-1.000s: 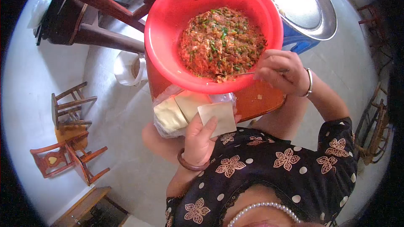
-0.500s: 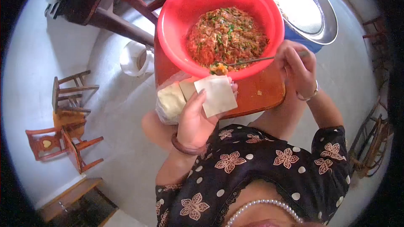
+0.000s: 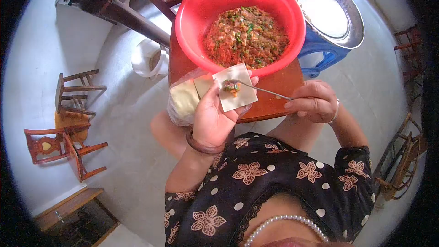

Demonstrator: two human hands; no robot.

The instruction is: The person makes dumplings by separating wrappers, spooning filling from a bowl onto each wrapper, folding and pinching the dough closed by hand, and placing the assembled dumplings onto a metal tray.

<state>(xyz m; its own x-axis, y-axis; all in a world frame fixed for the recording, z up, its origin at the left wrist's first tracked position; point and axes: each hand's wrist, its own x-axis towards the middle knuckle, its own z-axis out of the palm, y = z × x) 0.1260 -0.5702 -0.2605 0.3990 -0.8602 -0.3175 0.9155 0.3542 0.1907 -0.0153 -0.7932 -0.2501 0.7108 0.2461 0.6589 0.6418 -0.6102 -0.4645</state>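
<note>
A square dough wrapper (image 3: 243, 98) rests on my left hand (image 3: 214, 121), held by the thumb and fingers. On the wrapper sits a small lump of filling (image 3: 233, 88), touched by the tip of a thin metal spoon (image 3: 270, 92). My right hand (image 3: 315, 102) is closed round the spoon's handle. Beyond the hands, a red basin (image 3: 194, 48) holds a mound of minced filling with green bits (image 3: 247, 36). Left of the wrapper, a stack of wrappers (image 3: 184, 99) lies in a clear plastic bag.
Under the basin is a reddish wooden stool (image 3: 270, 110). A round metal sieve (image 3: 354, 18) with pale pieces along its edge stands on a blue stool (image 3: 320, 55). A white bucket (image 3: 147, 59) and small wooden chairs (image 3: 77, 146) are on the left.
The spoon has carried filling from the basin onto the wrapper. My right hand has moved down, away from the basin's rim, and the wrapper in my left hand has tilted.
</note>
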